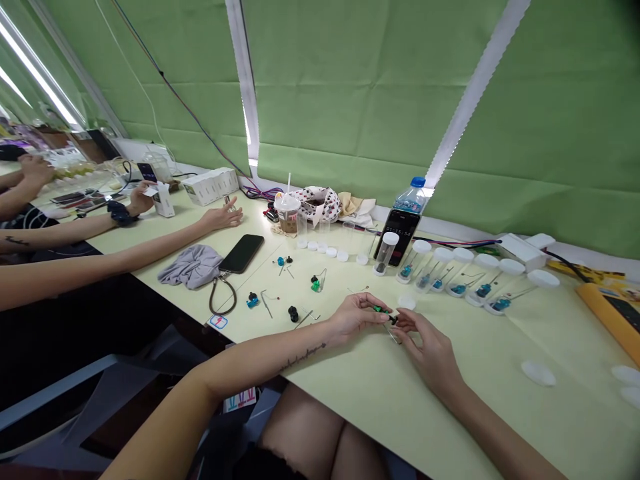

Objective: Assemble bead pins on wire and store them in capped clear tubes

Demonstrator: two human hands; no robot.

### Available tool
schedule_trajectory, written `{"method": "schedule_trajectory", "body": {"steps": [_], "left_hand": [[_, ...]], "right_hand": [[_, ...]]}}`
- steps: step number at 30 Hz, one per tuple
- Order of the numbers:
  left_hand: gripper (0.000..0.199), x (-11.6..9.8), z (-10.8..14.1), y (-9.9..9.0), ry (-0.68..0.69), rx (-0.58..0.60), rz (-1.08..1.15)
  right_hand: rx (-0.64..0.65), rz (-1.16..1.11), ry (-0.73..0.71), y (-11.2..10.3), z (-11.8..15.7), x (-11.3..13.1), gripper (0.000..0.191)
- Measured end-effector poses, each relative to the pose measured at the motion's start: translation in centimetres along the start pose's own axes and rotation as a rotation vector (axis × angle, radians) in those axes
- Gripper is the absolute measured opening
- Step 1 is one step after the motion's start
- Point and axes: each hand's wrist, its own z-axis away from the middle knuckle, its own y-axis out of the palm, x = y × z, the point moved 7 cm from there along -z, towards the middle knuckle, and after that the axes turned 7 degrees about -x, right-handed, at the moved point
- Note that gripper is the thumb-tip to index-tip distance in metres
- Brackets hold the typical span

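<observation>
My left hand [356, 315] pinches a small green part [381, 309] above the pale table. Close beside it, the fingers of my right hand [425, 340] are closed on a small black part [393, 320], which touches or nearly touches the green one. A thin metal piece [392, 335] points down between the hands. To the left on the tabletop lie a green part [315, 284], a black part [293, 313] and a blue part [253, 300], with thin metal pieces near them. Just behind my fingers is a white round cap [407, 303].
Several clear tubes with white caps [484, 290] stand behind my right hand. A phone [399, 233] leans against a bottle [411, 193]. Another phone [242, 253] and a grey cloth [190, 267] lie left. Another person's hand [223, 217] reaches in, near white boxes [213, 185].
</observation>
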Motion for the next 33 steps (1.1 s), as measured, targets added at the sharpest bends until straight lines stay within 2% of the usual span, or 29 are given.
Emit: {"method": "schedule_trajectory", "body": {"steps": [5, 17, 27, 33], "left_hand": [[0.04, -0.07, 0.1, 0.27, -0.01, 0.037, -0.03], [0.039, -0.13, 0.19, 0.33, -0.012, 0.059, -0.052], [0.038, 0.11, -0.04, -0.02, 0.013, 0.001, 0.002], [0.04, 0.14, -0.03, 0.02, -0.007, -0.016, -0.017]], "right_hand": [[0.012, 0.002, -0.07, 0.17, 0.22, 0.42, 0.021], [0.002, 0.024, -0.079, -0.15, -0.01, 0.93, 0.019], [-0.01, 0.029, -0.087, -0.01, 0.09, 0.65, 0.022], [-0.016, 0.026, -0.108, -0.04, 0.22, 0.9, 0.014]]}}
